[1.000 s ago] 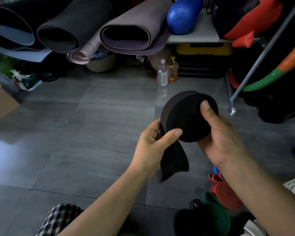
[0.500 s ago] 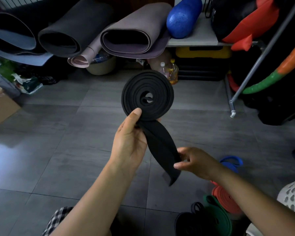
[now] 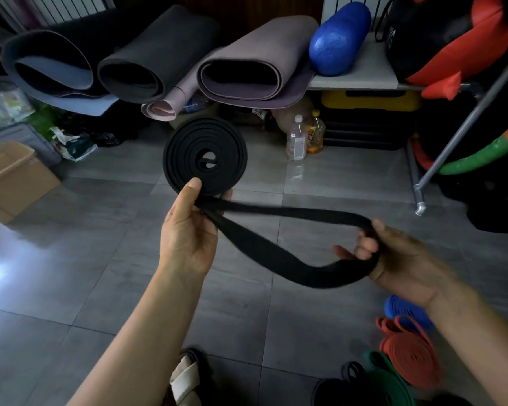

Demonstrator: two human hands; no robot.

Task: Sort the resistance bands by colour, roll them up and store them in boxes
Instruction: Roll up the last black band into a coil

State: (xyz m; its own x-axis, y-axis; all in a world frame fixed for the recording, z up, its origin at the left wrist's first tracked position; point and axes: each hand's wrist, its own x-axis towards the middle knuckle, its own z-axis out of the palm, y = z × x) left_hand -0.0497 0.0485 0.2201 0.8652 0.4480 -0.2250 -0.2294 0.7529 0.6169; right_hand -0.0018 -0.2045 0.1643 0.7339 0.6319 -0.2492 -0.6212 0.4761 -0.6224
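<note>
Your left hand pinches the lower edge of a black rubber resistance band, coiled flat, centre scene. Your right hand grips its loose loop, nearer right. Feed it taut and untwisted for a tight roll.

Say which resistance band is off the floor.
The half-rolled black band, coil in left hand, tail in right hand; blue band, red band, green band lie on the floor.

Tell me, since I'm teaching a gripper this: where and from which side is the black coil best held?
Probably pinch the black coil at its lower rim from below, across its flat faces, as the left hand does; the tail leaves there, so turns stay clamped.
</note>
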